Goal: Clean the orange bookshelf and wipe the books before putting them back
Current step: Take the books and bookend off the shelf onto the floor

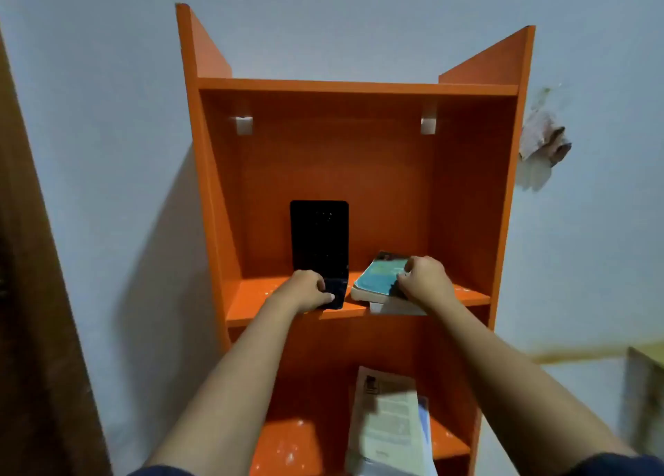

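My left hand (312, 290) grips the glossy black slab (319, 245), upright on the smooth orange bookshelf (359, 87); right hand (424, 278) pinches a teal paperback book (377, 274), flat at right.

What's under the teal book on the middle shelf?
The teal book lies on a pale book or paper on the orange shelf. The right hand hides their right ends.

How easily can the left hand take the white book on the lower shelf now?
Probably not at once: the left hand is gripping the black book. The white book lies uncovered below.
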Available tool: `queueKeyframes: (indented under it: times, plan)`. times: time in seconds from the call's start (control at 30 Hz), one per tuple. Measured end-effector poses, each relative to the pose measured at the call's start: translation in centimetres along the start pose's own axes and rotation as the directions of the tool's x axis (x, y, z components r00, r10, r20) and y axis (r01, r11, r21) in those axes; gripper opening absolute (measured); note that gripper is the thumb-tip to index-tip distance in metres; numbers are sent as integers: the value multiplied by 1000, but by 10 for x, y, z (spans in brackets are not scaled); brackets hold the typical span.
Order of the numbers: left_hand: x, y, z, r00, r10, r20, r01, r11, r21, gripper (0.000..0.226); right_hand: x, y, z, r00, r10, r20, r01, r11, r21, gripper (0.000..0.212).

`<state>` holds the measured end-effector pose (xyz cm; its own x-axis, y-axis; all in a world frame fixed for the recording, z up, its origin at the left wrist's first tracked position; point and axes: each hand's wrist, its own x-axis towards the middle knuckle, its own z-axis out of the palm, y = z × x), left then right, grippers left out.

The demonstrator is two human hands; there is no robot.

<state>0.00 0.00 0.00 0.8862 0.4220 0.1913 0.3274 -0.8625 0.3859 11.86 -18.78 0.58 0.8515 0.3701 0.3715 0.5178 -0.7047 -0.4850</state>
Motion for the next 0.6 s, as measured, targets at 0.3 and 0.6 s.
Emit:
queueKeyframes:
  times: [0.3,0.6]
  plan:
    - [-6,-3,25,986,-5,-164,10,1000,28,38,3,39,5,965,219,145,-237,965,117,65]
    - [-15,-1,10,842,79,-533,-129,990,-57,40,-17,56,-1,933,202,298,-330,810,484,73]
